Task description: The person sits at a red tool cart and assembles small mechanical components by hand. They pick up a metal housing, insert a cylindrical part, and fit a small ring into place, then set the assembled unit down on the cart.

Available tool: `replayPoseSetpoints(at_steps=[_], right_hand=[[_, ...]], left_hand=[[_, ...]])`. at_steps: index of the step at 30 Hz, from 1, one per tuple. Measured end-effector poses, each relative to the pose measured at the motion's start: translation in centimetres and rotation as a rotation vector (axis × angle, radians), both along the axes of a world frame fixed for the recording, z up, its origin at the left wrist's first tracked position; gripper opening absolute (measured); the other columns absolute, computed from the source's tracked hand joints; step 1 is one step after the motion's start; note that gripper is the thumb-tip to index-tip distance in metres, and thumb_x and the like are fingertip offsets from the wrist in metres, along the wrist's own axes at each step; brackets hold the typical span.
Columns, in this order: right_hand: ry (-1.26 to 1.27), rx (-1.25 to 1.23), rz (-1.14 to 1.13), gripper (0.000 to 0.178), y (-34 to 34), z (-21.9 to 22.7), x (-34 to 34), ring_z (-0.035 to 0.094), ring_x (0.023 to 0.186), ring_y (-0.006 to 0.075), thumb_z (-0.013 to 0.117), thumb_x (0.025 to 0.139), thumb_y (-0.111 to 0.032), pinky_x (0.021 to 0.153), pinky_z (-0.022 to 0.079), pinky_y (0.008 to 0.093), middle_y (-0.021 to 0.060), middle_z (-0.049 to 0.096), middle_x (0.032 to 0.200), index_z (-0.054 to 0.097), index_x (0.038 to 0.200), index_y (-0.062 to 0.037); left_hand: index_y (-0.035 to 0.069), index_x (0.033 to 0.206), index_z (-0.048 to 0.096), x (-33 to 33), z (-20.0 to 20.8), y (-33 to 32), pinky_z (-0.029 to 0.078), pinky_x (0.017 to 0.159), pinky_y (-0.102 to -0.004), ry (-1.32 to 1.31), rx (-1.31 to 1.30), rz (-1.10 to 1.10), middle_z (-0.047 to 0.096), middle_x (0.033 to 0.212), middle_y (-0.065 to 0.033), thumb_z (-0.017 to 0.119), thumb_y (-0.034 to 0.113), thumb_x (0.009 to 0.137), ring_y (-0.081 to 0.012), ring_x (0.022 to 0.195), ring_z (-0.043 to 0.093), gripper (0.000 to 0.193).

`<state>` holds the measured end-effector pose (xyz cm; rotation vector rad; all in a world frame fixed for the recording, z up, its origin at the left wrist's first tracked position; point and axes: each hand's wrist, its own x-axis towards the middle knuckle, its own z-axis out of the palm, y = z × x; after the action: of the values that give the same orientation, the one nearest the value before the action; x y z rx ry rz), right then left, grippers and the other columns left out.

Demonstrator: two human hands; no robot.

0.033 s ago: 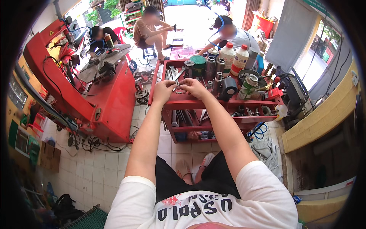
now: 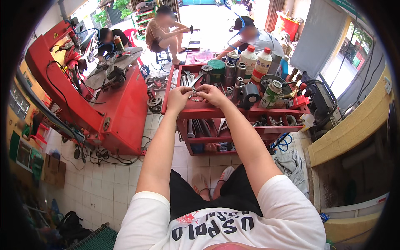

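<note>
Over the left part of the red tool cart's [image 2: 237, 112] top tray, my two hands come together fingertip to fingertip. My left hand [image 2: 179, 98] pinches a small shiny metal piece [image 2: 193, 92], and the fingers of my right hand [image 2: 211, 96] close on it from the other side. It is too small to name and partly covered by the fingertips. Just below, several small metal rings or nuts [image 2: 195, 100] lie in the tray. Beyond my hands are several wrenches [image 2: 190, 77], with a toothed metal gear [image 2: 206, 68] near a green-lidded can [image 2: 216, 71].
Sockets [image 2: 229, 71], red-capped bottles [image 2: 262, 64], a spray can [image 2: 271, 94] and a black cylinder [image 2: 250, 96] crowd the cart's right side. A red machine [image 2: 121, 112] stands at left. Several people work beyond the cart, one [image 2: 164, 31] seated. Cables [image 2: 102, 155] cross the tiled floor.
</note>
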<state>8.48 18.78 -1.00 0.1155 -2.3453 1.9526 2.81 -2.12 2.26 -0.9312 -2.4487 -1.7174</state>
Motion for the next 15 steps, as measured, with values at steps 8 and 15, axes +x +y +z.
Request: replayPoseSetpoints(at_steps=[8, 15], right_hand=[[-0.004, -0.033, -0.026, 0.025, -0.1, -0.5, -0.4, 0.066, 0.077, 0.0057, 0.071, 0.102, -0.018, 0.063, 0.048, 0.0227, 0.0018, 0.08, 0.104, 0.069, 0.123, -0.0027], [-0.008, 0.001, -0.031, 0.025, 0.0, -0.3, -0.5, 0.066, 0.078, 0.0058, 0.071, 0.103, -0.018, 0.066, 0.049, 0.0239, 0.0016, 0.08, 0.107, 0.069, 0.125, -0.0059]], left_hand=[[0.001, 0.107, 0.082, -0.6, -1.1, 0.3, 0.056, 0.073, -0.0293, 0.023, 0.036, -0.01, 0.082, 0.094, -0.0095, 0.077, 0.013, 0.093, -0.0133, 0.081, 0.074, 0.019], [0.005, 0.108, 0.082, -1.8, -1.9, 0.3, 0.058, 0.08, -0.0325, 0.109, 0.016, -0.014, 0.082, 0.098, -0.0104, 0.076, 0.017, 0.094, -0.0183, 0.087, 0.076, 0.019]])
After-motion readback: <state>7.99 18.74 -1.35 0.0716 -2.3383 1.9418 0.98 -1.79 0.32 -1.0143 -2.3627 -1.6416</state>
